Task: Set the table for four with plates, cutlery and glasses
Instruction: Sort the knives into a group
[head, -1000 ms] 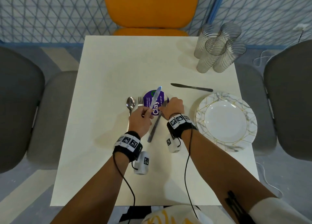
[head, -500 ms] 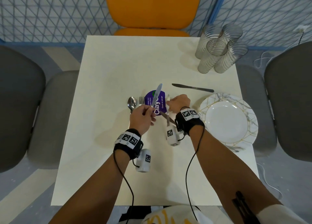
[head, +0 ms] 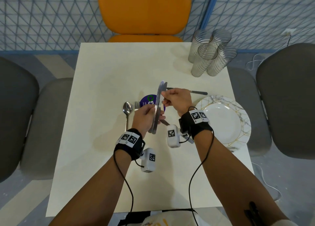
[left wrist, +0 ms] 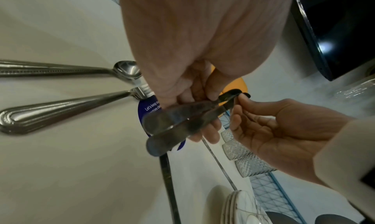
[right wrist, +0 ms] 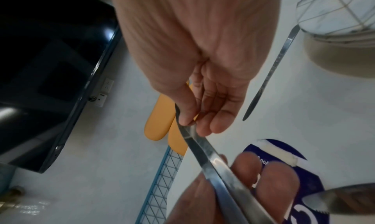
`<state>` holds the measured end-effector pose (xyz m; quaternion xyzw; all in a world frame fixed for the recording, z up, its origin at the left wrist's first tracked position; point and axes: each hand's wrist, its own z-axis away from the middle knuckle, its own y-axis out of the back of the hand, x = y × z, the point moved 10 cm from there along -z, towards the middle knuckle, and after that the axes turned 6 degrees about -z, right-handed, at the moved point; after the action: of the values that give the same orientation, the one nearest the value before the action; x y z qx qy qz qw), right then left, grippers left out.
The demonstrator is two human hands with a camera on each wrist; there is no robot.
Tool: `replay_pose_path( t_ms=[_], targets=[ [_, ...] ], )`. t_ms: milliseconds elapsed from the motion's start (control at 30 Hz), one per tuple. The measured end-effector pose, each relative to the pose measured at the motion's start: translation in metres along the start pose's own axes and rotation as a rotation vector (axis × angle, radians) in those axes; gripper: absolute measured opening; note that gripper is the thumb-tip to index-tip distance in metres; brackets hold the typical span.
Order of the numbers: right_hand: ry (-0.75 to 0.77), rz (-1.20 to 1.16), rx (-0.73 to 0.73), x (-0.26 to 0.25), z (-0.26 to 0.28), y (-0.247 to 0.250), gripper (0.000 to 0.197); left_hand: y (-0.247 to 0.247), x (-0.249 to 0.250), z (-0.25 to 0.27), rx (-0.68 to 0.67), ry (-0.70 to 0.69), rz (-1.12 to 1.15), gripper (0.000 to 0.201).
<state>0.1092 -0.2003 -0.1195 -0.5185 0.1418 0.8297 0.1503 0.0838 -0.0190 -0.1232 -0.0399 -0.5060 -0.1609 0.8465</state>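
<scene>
Well, on the white surface (head: 105,82) a spoon (head: 127,109) and fork (head: 136,104) lie at the left. Beside them the left hand (head: 144,118) has its grip curled around the handles of two knives (head: 157,106), held above a purple sticker (head: 148,100). The right hand (head: 177,99) pinches their blades near the tips. Another knife (head: 196,91) lies beyond; a plate stack (head: 238,110) and four glasses (head: 210,53) stand rightward. Grey chairs flank, an orange chair (head: 144,11) opposite.

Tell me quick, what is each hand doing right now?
Left hand: grips the handles of two shiny steel table knives, held side by side.
Right hand: pinches a blade of those knives near the tips.
</scene>
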Motion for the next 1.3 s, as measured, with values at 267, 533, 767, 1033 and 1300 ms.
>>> replay_pose_path(
  t_ms=[267,533,767,1033,1300],
  targets=[
    [0.034,-0.021,-0.054,0.002,0.000,-0.003,0.012,0.001,0.007,0.003,0.010,-0.085,-0.113,0.017],
    [0.041,-0.022,-0.051,0.004,-0.005,-0.001,0.014,0.001,-0.007,0.002,-0.008,-0.038,-0.029,0.018],
    [0.045,-0.007,-0.040,0.011,-0.009,-0.008,0.017,-0.009,-0.008,0.005,-0.040,-0.021,0.065,0.019],
    [0.011,0.524,-0.119,0.035,-0.003,-0.005,0.019,0.009,-0.026,-0.004,0.072,0.006,-0.028,0.027],
    [0.062,1.042,-0.153,0.072,0.019,-0.026,0.046,0.016,-0.048,-0.005,0.093,0.100,-0.036,0.029]
  ],
)
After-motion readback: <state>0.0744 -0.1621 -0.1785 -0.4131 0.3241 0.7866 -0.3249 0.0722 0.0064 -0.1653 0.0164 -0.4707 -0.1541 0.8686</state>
